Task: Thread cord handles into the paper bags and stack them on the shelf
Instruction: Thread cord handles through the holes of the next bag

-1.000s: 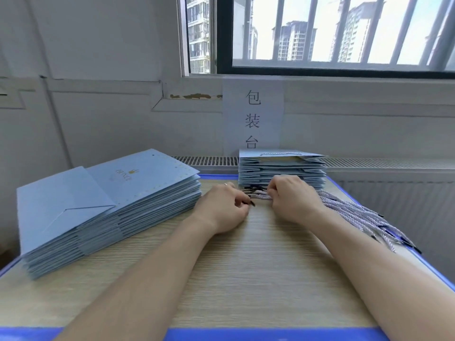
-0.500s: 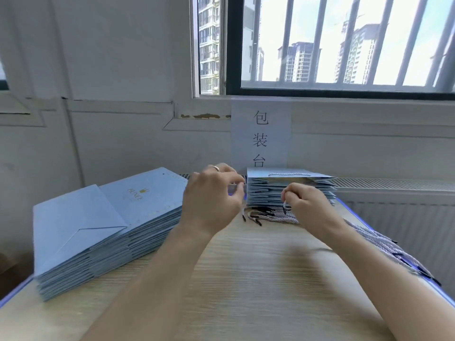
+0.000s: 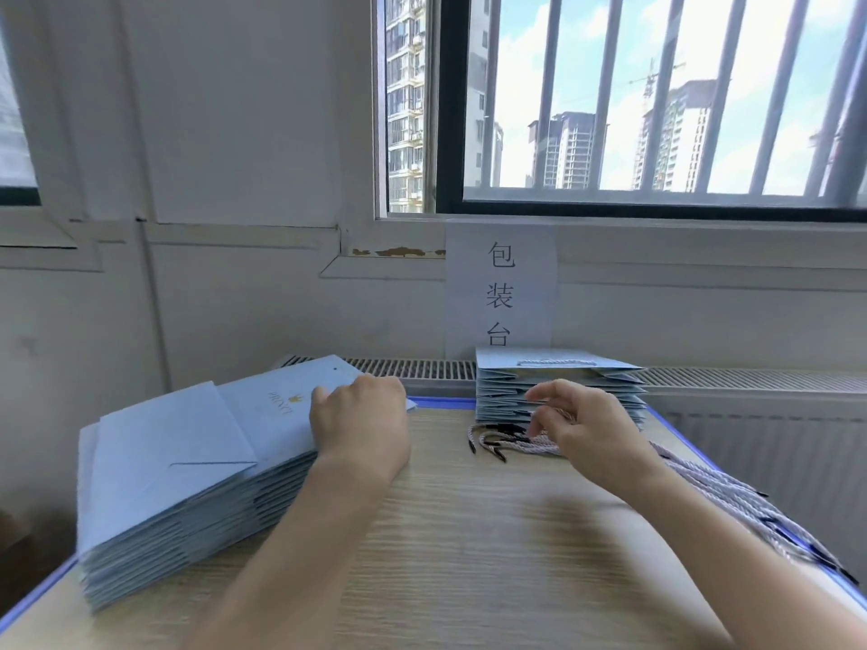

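Note:
A tall stack of flat light-blue paper bags (image 3: 187, 466) lies on the left of the wood-grain table (image 3: 469, 546). My left hand (image 3: 361, 422) is on the top bag's far right corner, thumb on its face and fingers curled over its edge. A bundle of lilac twisted cords with black tips (image 3: 497, 443) lies right of centre and trails toward the table's right edge. My right hand (image 3: 579, 426) hovers just over the cord ends, fingers loosely bent and apart, holding nothing I can make out. Behind it stands a smaller stack of bags (image 3: 558, 389); the top one shows a cord handle.
A radiator grille (image 3: 422, 368) runs along the wall behind the table. A paper sign (image 3: 499, 293) hangs under the barred window (image 3: 657, 100). The table has a blue edge strip (image 3: 37, 593). No shelf is in view.
My left hand left the cord ends at the table's middle and swung left onto the big bag stack. My right hand lifted slightly and loosened over the cords. The camera tilted upward.

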A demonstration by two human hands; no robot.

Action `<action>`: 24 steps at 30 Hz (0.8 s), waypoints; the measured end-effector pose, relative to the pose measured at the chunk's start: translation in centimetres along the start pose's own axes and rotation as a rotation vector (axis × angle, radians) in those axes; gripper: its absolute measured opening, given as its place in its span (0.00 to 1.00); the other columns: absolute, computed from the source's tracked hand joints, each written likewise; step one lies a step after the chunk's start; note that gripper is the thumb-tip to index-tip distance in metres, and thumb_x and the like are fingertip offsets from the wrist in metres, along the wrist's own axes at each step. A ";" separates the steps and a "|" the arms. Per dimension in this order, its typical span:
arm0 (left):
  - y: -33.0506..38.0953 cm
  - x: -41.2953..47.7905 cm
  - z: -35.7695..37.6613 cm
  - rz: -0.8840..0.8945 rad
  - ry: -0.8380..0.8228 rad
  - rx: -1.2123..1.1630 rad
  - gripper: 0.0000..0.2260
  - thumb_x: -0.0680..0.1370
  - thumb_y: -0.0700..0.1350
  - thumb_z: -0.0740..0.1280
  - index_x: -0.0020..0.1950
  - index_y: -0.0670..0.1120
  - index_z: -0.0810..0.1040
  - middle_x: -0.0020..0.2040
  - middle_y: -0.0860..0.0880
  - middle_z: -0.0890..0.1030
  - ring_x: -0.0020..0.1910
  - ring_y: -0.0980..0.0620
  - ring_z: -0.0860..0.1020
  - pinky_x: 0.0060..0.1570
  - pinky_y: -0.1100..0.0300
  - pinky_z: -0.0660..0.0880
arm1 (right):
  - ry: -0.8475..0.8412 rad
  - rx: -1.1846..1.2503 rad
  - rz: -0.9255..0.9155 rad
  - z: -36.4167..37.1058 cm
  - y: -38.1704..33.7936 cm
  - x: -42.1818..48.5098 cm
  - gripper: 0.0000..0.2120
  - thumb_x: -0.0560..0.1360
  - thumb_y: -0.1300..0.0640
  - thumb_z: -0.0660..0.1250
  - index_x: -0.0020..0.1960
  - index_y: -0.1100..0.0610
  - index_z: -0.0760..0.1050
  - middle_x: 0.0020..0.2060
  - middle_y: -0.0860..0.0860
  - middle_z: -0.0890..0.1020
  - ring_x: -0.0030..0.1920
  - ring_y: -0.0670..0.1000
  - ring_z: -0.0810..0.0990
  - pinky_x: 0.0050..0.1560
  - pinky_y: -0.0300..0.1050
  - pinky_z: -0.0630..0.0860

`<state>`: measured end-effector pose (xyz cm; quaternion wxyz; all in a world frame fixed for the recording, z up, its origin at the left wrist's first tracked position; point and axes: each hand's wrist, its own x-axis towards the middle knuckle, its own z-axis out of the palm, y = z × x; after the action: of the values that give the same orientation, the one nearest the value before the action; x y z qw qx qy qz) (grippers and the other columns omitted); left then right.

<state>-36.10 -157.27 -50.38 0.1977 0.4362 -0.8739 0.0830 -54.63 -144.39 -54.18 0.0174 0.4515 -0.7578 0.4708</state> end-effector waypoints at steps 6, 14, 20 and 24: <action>0.6 -0.4 -1.2 0.302 0.790 -0.179 0.20 0.72 0.32 0.60 0.57 0.48 0.82 0.49 0.51 0.85 0.49 0.49 0.82 0.69 0.44 0.59 | 0.122 0.104 -0.036 -0.4 0.3 0.4 0.16 0.82 0.65 0.59 0.42 0.50 0.78 0.29 0.45 0.76 0.26 0.43 0.66 0.28 0.36 0.64; 0.9 -1.0 -2.1 0.609 1.229 -0.689 0.08 0.84 0.39 0.56 0.53 0.49 0.72 0.53 0.56 0.78 0.54 0.56 0.72 0.60 0.40 0.59 | 0.235 0.507 -0.296 -1.5 -1.6 -0.6 0.14 0.80 0.48 0.57 0.38 0.51 0.68 0.31 0.43 0.67 0.34 0.47 0.62 0.36 0.39 0.62; 0.0 -0.8 -3.7 0.585 1.238 -1.011 0.07 0.80 0.35 0.55 0.48 0.44 0.71 0.71 0.44 0.70 0.68 0.45 0.67 0.62 0.26 0.56 | 0.238 0.087 -0.584 -1.7 -4.1 -2.4 0.25 0.80 0.37 0.56 0.36 0.56 0.65 0.26 0.44 0.63 0.27 0.44 0.58 0.30 0.35 0.57; 0.1 -1.0 -4.9 0.565 1.284 -1.120 0.12 0.78 0.29 0.51 0.48 0.38 0.72 0.71 0.24 0.57 0.74 0.56 0.61 0.72 0.56 0.56 | 0.105 -0.012 -0.700 -1.2 -5.1 -3.1 0.21 0.80 0.40 0.60 0.34 0.49 0.61 0.24 0.44 0.60 0.25 0.46 0.58 0.28 0.35 0.55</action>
<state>-34.36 -154.91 -46.34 0.8042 -0.0860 -0.5823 -0.0820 -49.70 -142.17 -51.34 0.2192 0.6590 -0.5579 0.4543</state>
